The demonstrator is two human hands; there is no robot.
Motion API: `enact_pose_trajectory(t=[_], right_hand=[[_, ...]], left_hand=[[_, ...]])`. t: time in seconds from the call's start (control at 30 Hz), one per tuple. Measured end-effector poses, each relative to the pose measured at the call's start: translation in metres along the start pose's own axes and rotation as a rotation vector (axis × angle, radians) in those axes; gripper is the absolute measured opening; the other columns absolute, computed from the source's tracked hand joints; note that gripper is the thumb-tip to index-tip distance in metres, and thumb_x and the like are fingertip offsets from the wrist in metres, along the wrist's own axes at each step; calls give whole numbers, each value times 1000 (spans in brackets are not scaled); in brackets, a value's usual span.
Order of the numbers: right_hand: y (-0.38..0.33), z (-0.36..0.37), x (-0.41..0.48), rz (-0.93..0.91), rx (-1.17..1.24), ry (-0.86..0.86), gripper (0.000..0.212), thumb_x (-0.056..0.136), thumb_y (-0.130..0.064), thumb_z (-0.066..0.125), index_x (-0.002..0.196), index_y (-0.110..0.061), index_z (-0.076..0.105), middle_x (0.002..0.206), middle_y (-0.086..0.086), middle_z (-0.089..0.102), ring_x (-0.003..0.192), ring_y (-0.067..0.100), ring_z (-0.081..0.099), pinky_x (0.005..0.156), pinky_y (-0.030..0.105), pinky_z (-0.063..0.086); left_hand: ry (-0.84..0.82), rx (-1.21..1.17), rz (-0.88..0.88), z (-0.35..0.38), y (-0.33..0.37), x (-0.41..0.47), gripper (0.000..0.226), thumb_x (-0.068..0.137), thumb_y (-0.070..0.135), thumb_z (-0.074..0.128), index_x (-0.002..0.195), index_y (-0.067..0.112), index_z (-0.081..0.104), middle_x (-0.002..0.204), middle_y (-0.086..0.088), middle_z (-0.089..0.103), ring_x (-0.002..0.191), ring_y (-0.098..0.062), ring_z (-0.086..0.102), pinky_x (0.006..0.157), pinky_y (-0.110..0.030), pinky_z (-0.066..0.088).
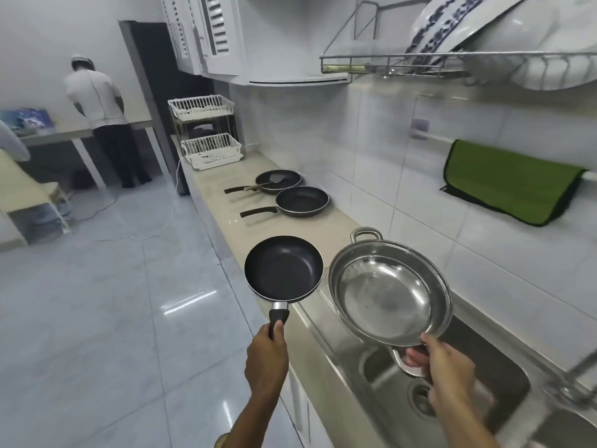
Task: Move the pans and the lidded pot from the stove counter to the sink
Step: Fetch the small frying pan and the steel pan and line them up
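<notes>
Pans are being carried toward the sink, which is lying empty just below the hands. The left hand is wrapping its fingers tightly around the handle of a small black pan, holding it out over the counter's edge. The right hand is pinching the near handle of a steel pan, tilting it above the basin. Farther along the counter, two black pans are waiting, the far one holding a spatula. No lidded pot is showing.
</notes>
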State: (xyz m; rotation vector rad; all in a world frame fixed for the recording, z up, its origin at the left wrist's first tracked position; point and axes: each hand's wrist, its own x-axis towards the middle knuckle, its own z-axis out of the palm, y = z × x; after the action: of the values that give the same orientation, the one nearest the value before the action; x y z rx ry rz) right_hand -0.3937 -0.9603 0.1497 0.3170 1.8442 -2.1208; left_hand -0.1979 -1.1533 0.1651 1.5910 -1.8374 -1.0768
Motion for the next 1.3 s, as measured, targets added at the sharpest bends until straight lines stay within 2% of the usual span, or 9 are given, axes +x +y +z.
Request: enact_pose_trajectory(t=[0.3,0.43,0.57,0.7,0.77,0.9,1.03,1.17,1.3], right_hand=[[14,125,51,27,-23,158,11,86,-8,71,83,2,71,51,14,70,40,19,69,36,24,54],[29,176,84,39,-35,256,16,84,-15,73,84,0,75,59,15,74,49,24,74,50,35,62],[40,228,109,45,10,350,12,85,-9,72,84,3,73,56,15,72,42,20,70,36,24,53],[47,264,121,81,-17,438,12,83,-13,72,83,-2,75,58,16,74,45,23,72,39,26,55],[53,277,128,94,-18,481,13,82,-16,73,81,-3,75,59,15,74,47,24,73,45,30,59],[62,301,137,80,-46,583,16,81,-24,76,75,-10,77,60,9,76,58,28,77,78,51,63],[71,325,141,69,24,709,7,81,-17,79,78,-10,77,57,4,75,48,26,73,45,31,58],[79,353,147,64,41,805,12,80,-20,79,78,-9,78,58,7,75,52,27,75,72,44,63],[89,373,150,78,77,882,15,80,-25,79,79,-10,78,62,6,77,53,27,75,69,41,63]], left_hand=[[-181,51,98,25,16,177,38,103,44,43,84,20,66,75,3,67,71,-15,63,58,-30,43],[-269,54,150,48,23,253,37,103,43,45,82,21,66,75,4,68,71,-15,65,57,-30,43],[-337,112,229,68,36,332,36,102,41,47,78,21,64,71,4,66,70,-16,63,56,-29,39],[-409,123,271,88,46,390,34,101,41,51,90,17,71,75,1,68,76,-21,64,59,-30,38],[-446,118,282,100,50,416,35,101,41,52,91,14,72,78,-2,69,79,-25,65,62,-31,39],[-527,157,334,124,57,471,35,100,40,53,90,12,72,77,-4,69,78,-27,63,64,-33,40],[-637,204,417,149,61,523,35,100,41,53,84,14,69,76,-6,70,78,-30,65,64,-34,45],[-730,258,475,172,73,565,35,99,42,54,79,17,65,74,-6,68,79,-31,65,64,-34,46],[-794,295,495,192,80,591,36,101,42,50,85,16,69,77,-5,69,82,-31,65,67,-35,48]])
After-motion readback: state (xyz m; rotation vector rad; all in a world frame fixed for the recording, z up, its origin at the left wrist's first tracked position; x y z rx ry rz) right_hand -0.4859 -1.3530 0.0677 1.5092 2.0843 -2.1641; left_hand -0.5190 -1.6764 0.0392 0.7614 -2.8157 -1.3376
